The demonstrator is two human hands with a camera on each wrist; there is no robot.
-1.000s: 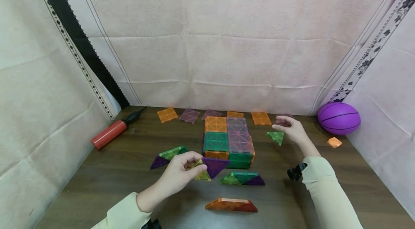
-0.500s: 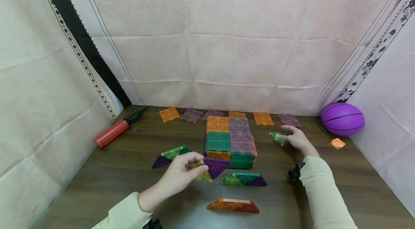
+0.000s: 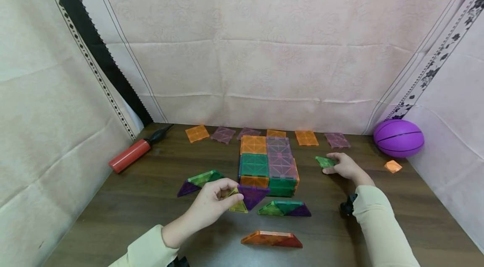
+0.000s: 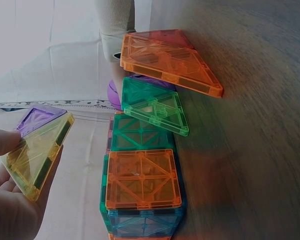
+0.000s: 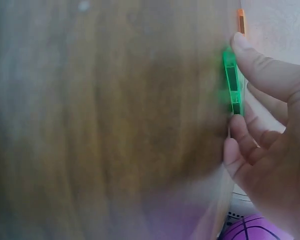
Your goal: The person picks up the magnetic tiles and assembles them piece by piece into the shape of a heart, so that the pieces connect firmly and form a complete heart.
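Currently | left hand (image 3: 207, 202) pinches yellow triangle (image 4: 37, 156), purple triangle (image 3: 253, 195) adjoining, beyond that hand | right hand (image 3: 347, 168) pinches green triangle (image 3: 323, 162) | tile block (image 3: 277, 166) between both hands

Between my right hand (image 3: 345, 168), pinching a green tile (image 3: 324, 161), and the tile block (image 3: 254, 164) I have a free strip of tabletop (image 3: 321, 237) that runs forward to my near side. The block stands upright between my hands and bars any low, straight crossing; above it there is air to pass. Behind my right fingers a purple square tile (image 3: 337, 140) lies flat, low enough to clear, with the cloth wall (image 3: 264, 69) beyond. To the right, the purple ball (image 3: 398, 138) and a small orange piece (image 3: 393, 166) hem me in. Below my left hand (image 3: 211, 200), the green-and-purple trapezoid (image 3: 284, 208) and the orange-red trapezoid (image 3: 271, 239) stand on edge, leaving a gap between them.
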